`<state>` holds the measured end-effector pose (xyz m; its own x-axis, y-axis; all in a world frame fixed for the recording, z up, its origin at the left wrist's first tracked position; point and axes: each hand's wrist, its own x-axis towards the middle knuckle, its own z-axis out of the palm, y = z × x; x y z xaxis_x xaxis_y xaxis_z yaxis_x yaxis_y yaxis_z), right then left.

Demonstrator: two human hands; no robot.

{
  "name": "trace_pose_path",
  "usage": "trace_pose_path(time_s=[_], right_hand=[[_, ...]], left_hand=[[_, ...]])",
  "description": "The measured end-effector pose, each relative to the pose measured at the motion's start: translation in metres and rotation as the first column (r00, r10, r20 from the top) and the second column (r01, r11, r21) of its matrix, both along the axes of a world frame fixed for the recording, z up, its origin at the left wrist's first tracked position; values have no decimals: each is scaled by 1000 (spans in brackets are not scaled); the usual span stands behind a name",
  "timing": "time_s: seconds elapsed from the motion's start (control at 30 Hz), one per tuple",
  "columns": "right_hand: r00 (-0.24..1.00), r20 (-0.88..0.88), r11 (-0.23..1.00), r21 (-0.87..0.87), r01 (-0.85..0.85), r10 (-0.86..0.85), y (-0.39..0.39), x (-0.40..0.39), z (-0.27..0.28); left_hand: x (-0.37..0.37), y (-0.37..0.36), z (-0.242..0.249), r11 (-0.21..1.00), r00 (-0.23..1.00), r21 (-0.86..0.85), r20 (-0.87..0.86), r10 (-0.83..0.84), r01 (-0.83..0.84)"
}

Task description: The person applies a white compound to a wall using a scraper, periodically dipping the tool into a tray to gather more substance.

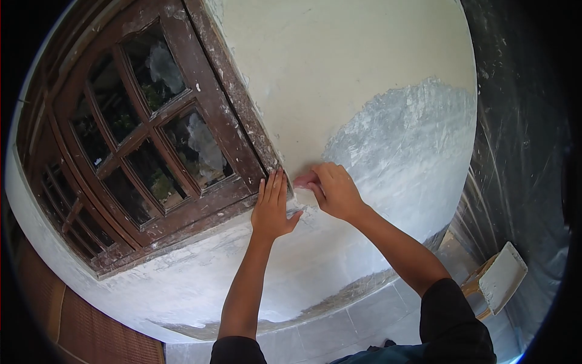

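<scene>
My left hand (271,209) lies flat with its fingers stretched out over the lower corner of the brown wooden window frame (247,115) and the wall beside it. Just right of that corner, my right hand (337,189) is closed on a small pinkish piece (305,180), pressed to the wall (297,54). What that piece is cannot be made out, since fingers cover part of it. Around both hands the wall surface is cream above and patchy white and grey below.
The window (148,127) has several glass panes and paint-spattered wood. At the lower right stands a wooden piece with a whitish top (504,276). Plastic sheeting (515,151) hangs on the right. Grey floor tiles (327,330) run along the wall's foot, with woven brown panels (91,321) lower left.
</scene>
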<state>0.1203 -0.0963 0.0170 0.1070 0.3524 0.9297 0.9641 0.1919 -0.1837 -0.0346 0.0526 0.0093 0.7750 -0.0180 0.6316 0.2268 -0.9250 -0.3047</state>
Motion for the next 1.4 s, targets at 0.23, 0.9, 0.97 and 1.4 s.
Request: trace_pose_path(time_s=[0.23, 0.9, 0.97, 1.4], right_hand=[[968, -202, 945, 260, 200, -149, -15, 34, 9], [943, -299, 947, 230, 223, -149, -24, 38, -30], [993, -87, 987, 133, 89, -78, -21, 20, -35], [998, 66, 998, -69, 14, -10, -6, -8, -50]], left_hand=[[0, 0, 2, 1000, 1000, 3, -14, 14, -14], [0, 0, 2, 1000, 1000, 4, -1, 9, -9], [0, 0, 1, 1000, 1000, -1, -7, 8, -8], [0, 1, 0, 1000, 1000, -5, -4, -6, 6]])
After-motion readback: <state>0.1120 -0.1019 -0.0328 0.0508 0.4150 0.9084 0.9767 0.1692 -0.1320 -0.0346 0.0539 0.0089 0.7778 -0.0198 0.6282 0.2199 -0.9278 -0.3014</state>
